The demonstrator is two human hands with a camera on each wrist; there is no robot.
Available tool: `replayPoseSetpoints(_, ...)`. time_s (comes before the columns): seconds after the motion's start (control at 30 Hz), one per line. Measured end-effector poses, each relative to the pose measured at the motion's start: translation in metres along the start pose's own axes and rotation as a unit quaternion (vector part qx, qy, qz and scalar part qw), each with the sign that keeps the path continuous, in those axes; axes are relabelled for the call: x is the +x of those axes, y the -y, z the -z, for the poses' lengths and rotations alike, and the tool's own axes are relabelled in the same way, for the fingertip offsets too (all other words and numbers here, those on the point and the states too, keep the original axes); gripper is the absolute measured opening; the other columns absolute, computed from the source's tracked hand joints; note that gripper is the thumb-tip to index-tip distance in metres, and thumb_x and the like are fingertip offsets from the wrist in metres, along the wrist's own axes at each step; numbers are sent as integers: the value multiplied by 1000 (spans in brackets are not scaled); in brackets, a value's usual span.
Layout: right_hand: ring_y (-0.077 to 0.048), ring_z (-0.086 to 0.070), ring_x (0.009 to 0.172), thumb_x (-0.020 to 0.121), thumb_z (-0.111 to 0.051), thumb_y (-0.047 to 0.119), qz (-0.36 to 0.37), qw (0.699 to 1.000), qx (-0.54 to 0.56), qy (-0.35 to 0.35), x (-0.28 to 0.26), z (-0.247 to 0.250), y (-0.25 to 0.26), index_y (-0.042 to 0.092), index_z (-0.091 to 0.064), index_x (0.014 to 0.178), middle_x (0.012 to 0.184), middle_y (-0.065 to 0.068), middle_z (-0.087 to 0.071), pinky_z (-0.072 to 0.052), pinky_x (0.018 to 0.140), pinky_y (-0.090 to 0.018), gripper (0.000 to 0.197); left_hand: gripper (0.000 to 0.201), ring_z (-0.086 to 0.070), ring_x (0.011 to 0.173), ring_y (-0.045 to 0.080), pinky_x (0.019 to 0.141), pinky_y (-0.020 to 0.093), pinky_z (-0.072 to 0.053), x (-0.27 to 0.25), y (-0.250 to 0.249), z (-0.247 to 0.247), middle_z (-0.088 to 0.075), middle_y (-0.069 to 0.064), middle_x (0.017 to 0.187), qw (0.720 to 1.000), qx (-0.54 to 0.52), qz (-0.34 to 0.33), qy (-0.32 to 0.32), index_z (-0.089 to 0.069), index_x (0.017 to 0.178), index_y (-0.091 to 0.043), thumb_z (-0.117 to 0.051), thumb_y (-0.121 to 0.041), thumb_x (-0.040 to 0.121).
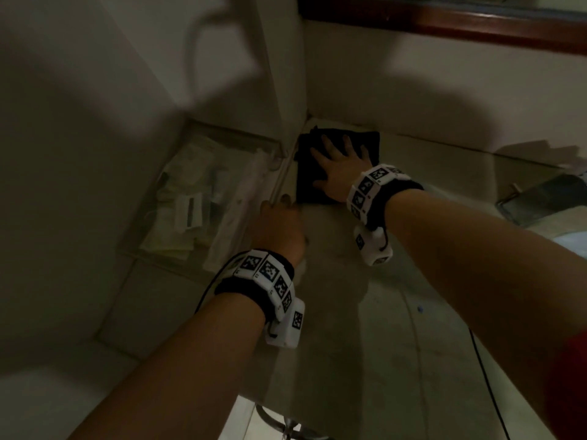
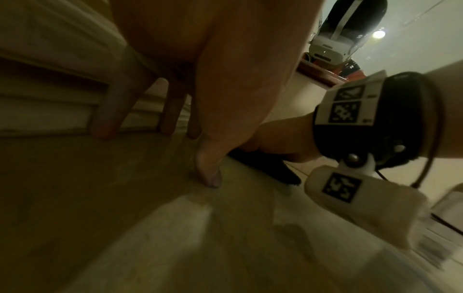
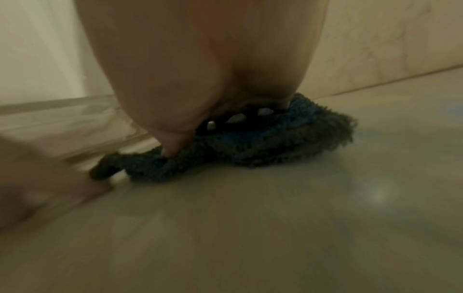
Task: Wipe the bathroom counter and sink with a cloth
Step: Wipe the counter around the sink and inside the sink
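The right hand (image 1: 341, 168) lies flat on the dark blue cloth (image 1: 305, 179), fingers spread and straight, pressing it onto the bench (image 1: 365, 312) right in the back corner where two walls meet. From the right wrist view the cloth (image 3: 263, 146) looks thick and fluffy, bunched under the palm with one corner sticking out loose. The left hand (image 1: 279, 223) holds nothing; its straight fingertips (image 2: 102, 130) are planted on the bench at the left edge, just beside the cloth.

The risks from here look small but real to me. With only a flat palm on it, the cloth could roll or slide out from under the hand on a quick stroke, so the palm would skim bare bench and leave streaks. Fingers pushed hard into the corner could jam against the wall (image 1: 413, 100). The seam along the walls is easy to miss unless the cloth edge is worked right into it. To the left, beyond the bench edge, there seems to be a shallow tray of pale packets (image 1: 190, 201), too dim to identify; a sweep that way could push dirt or water over onto them. A flat dark object (image 1: 546, 198) lies on the bench to the right, and a wide stroke could knock it. I cannot see the sink clearly, so I judge that part is not yet done.
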State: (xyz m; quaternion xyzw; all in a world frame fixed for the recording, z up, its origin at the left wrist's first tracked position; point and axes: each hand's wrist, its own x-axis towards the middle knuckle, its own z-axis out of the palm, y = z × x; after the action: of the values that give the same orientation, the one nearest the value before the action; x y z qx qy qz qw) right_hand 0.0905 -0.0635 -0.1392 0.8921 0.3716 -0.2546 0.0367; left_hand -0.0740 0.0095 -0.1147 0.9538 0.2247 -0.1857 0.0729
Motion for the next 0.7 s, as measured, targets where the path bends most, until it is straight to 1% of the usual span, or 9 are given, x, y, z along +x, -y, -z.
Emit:
replayPoseSetpoints(0.07,-35,15,148,96,-39,58,-9,1000,0,4,6,3,-2,38,6,154,162,5,17,1,118,-60,75,52,-43,120,27,87,37,-42,0,0,1,-46,3,138,1000,9,-1,-5,-47,136,-18,-64,-32,89)
replayPoseSetpoints(0.17,-34,15,148,96,-39,58,-12,1000,5,8,6,5,-3,39,4,154,163,6,16,1,118,-59,75,53,-43,120,28,89,39,-42,-1,-2,2,-48,5,134,1000,3,5,-8,-45,135,-16,-64,-33,89)
replayPoseSetpoints(0.27,-34,16,148,96,-38,59,-25,999,18,12,1,3,-3,39,5,154,162,6,17,2,118,-59,74,58,-44,120,30,89,39,-42,0,1,-1,-47,4,136,1000,22,-15,-16,-45,136,-17,-66,-38,86)
replayPoseSetpoints(0.33,-34,16,148,96,-36,59,-36,999,23,13,-6,0,-5,39,5,153,162,5,17,2,118,-59,74,59,-45,119,30,87,39,-43,3,3,-4,-48,5,136,999,23,-18,-14,-44,137,-18,-66,-38,86)
replayPoseSetpoints(0.4,-34,15,148,97,-36,60,-42,999,26,17,-18,-4,-10,39,5,153,162,6,17,1,118,-59,73,61,-44,118,32,86,40,-43,5,5,-7,-44,4,141,999,45,-24,-7,-44,139,-20,-64,-41,86)
replayPoseSetpoints(0.47,-34,15,148,97,-36,59,-48,998,27,21,-34,-8,-17,39,5,153,162,6,18,0,118,-58,73,62,-44,117,32,87,40,-43,6,5,-9,-42,4,144,997,69,-33,-4,-43,140,-20,-62,-44,86)
replayPoseSetpoints(0.57,-33,15,148,97,-36,59,-59,998,30,21,-58,-17,-27,39,5,153,162,6,18,-1,119,-57,73,64,-45,117,32,89,38,-41,6,4,-10,-42,5,144,996,81,-35,0,-43,141,-19,-61,-46,86)
replayPoseSetpoints(0.7,-31,16,148,96,-37,60,-75,996,42,21,-91,-33,-43,41,5,153,162,7,18,-1,119,-56,73,65,-47,118,32,97,37,-37,6,2,-7,-41,10,145,993,103,-48,11,-40,143,-15,-58,-47,89)
